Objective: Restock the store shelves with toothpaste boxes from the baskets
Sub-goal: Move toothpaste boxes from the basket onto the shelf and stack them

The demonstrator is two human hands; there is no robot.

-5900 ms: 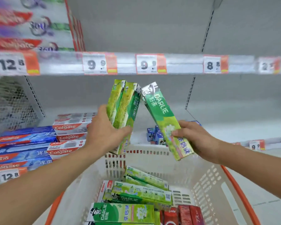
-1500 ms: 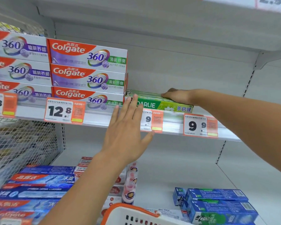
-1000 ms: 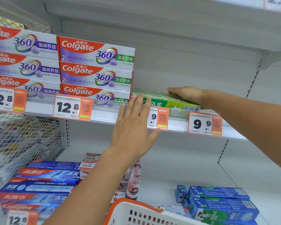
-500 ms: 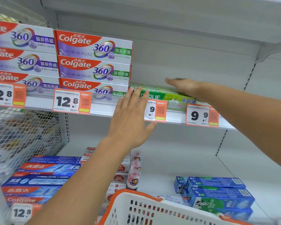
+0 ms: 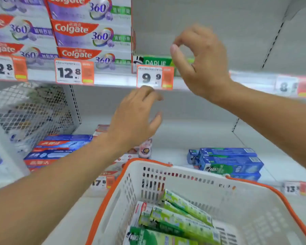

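Observation:
Green Darlie toothpaste boxes [image 5: 153, 61] lie on the upper shelf [image 5: 113, 80] just right of the stacked Colgate 360 boxes [image 5: 92, 35]. My right hand [image 5: 200, 61] hovers in front of them, fingers loosely curled, holding nothing. My left hand [image 5: 136, 117] hangs lower, below the shelf's edge, fingers relaxed and holding nothing. A white basket with an orange rim [image 5: 180, 175] sits below, with several green Darlie boxes [image 5: 182, 218] in it.
Price tags [image 5: 155, 77] line the upper shelf's edge. Blue and red Colgate boxes [image 5: 58, 151] lie at the lower left, blue Darlie boxes [image 5: 228, 161] at the lower right. A wire mesh panel [image 5: 32, 110] stands at the left.
Both hands have drawn back from the upper shelf; the right one left the green boxes lying there, the left one dropped below the shelf edge. The view tilted down onto the basket.

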